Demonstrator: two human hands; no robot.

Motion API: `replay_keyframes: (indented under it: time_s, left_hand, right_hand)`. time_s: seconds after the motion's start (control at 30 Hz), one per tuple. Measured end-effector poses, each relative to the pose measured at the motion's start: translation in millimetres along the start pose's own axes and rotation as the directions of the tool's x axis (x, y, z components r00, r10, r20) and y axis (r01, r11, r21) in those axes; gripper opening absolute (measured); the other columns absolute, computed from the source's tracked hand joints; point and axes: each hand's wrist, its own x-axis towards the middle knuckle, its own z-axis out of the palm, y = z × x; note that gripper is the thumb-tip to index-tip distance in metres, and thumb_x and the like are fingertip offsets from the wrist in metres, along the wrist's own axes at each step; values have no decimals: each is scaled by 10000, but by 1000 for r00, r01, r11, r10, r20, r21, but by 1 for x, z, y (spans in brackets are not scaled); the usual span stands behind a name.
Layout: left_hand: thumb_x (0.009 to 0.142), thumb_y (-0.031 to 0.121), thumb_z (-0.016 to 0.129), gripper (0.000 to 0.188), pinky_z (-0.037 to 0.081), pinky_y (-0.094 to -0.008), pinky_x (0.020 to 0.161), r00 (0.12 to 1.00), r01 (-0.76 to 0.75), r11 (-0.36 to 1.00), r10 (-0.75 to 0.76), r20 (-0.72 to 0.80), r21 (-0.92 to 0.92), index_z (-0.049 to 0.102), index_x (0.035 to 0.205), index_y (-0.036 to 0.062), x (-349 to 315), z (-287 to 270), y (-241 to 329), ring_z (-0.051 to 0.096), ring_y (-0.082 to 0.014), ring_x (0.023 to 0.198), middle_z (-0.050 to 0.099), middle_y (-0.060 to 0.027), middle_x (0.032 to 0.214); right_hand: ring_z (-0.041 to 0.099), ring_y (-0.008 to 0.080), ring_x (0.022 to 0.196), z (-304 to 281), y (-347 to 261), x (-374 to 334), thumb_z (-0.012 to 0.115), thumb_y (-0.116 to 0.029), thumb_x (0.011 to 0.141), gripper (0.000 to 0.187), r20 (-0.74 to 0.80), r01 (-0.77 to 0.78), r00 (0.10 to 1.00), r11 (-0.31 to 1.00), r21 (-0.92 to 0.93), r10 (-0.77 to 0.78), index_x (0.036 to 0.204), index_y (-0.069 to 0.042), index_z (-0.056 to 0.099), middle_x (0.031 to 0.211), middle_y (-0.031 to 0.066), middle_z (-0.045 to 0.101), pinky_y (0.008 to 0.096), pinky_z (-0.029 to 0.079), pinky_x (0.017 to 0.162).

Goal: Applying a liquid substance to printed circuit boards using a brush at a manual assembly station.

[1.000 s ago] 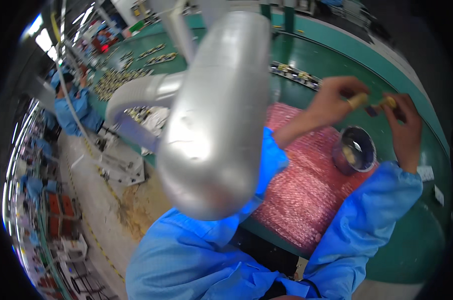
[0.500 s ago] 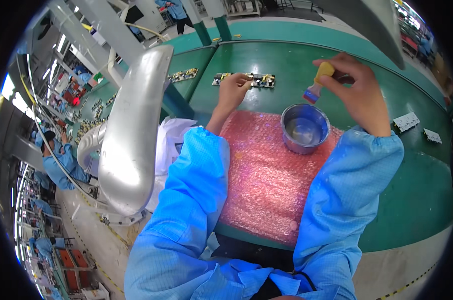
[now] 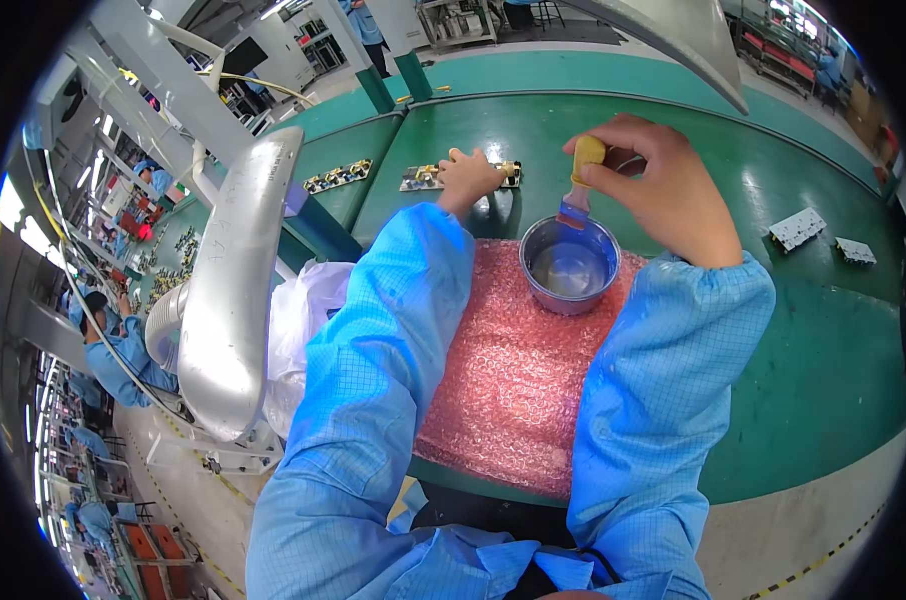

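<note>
A small brush (image 3: 576,205) with a yellow handle is pinched in my right hand (image 3: 663,180). Its bristles point down over the far rim of a metal bowl (image 3: 533,278), which has clear liquid at the bottom. The bowl stands on a pad of pink bubble wrap (image 3: 513,400). Farther left, my left hand (image 3: 470,180) closes over the middle of a long, narrow circuit board (image 3: 421,179) lying on the green bench. My palm and fingers hide the board's centre, and both its ends stick out beside the hand.
A silver fume hood (image 3: 235,300) with a ribbed hose stands at the left, beside a white plastic bag (image 3: 308,310). Another circuit board (image 3: 339,176) lies at the far left of the green bench (image 3: 803,380). Two white-topped parts (image 3: 798,229) lie at the right. Another hood hangs overhead.
The view has shifted, so the bench things sit farther left. My right hand has lowered the brush to the bowl's far rim. My left hand covers more of the circuit board's middle.
</note>
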Motion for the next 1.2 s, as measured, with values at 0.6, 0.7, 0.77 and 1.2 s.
replay_keyframes:
  time_s: [0.6, 0.7, 0.77, 1.2]
  left_hand:
    - [698, 544, 714, 694, 421, -587, 929, 994, -108, 991, 106, -25, -82, 617, 1161, 38, 10, 9, -4, 481, -527, 1101, 484, -274, 1246]
    - [677, 516, 740, 647, 446, -566, 893, 980, -185, 975, 174, -96, -120, 664, 1034, -18, -4, 9, -8, 512, -499, 1048, 561, -291, 1124]
    - [676, 507, 745, 634, 460, -541, 874, 967, -244, 963, 232, -106, -116, 670, 995, -36, -16, 2, -13, 522, -474, 1043, 593, -284, 1033]
    - [851, 368, 671, 408, 526, -351, 706, 981, -196, 287, 55, -188, -938, 650, 1071, 26, -73, -91, -84, 636, -224, 782, 651, -107, 923]
  right_hand:
    - [670, 266, 782, 11, -1, 4, 675, -87, 772, 200, 83, -42, 996, 998, -40, 46, 921, 44, 648, 882, 162, 656, 347, 530, 728]
    - [675, 268, 793, 12, 1, 5, 684, -82, 769, 206, 81, -43, 996, 997, -66, 48, 928, 43, 648, 882, 162, 657, 347, 534, 737]
    - [673, 261, 796, 15, 4, 6, 679, -85, 783, 194, 102, -42, 994, 996, -76, 49, 926, 42, 648, 886, 158, 657, 341, 532, 737]
    - [642, 133, 859, 12, 10, 12, 627, -97, 873, 160, 214, -205, 953, 976, -76, 217, 1000, 1, 625, 897, 65, 658, 281, 513, 781]
